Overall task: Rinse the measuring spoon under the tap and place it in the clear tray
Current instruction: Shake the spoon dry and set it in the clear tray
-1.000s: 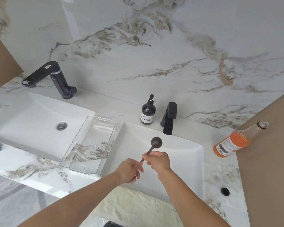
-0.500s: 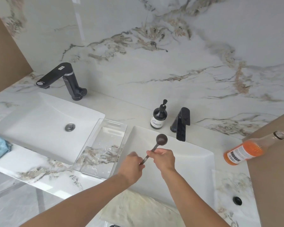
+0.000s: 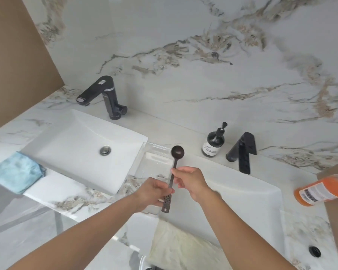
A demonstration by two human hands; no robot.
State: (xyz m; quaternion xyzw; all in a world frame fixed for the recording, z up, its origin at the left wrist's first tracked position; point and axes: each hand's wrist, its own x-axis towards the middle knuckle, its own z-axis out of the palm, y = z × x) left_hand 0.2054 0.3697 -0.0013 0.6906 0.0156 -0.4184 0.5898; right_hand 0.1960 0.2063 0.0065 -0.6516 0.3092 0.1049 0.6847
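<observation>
A dark, long-handled measuring spoon (image 3: 177,152) is held above the right edge of the clear tray (image 3: 148,152), bowl pointing away from me. My left hand (image 3: 154,191) grips the lower handle and my right hand (image 3: 189,182) pinches the handle's middle. The clear tray lies on the counter between the two sinks, partly hidden by my hands. To the right of the spoon stands the black tap (image 3: 242,152) of the right sink (image 3: 252,201); no water is visible running from it.
A black soap pump bottle (image 3: 213,143) stands left of the right tap. The left sink (image 3: 76,145) has its own black tap (image 3: 103,96). A blue cloth (image 3: 16,174) lies far left, an orange bottle (image 3: 320,191) far right, a pale towel (image 3: 180,246) at the front edge.
Both hands have carried the spoon leftward, from over the right sink to over the clear tray's right edge. The spoon now points straighter away from me.
</observation>
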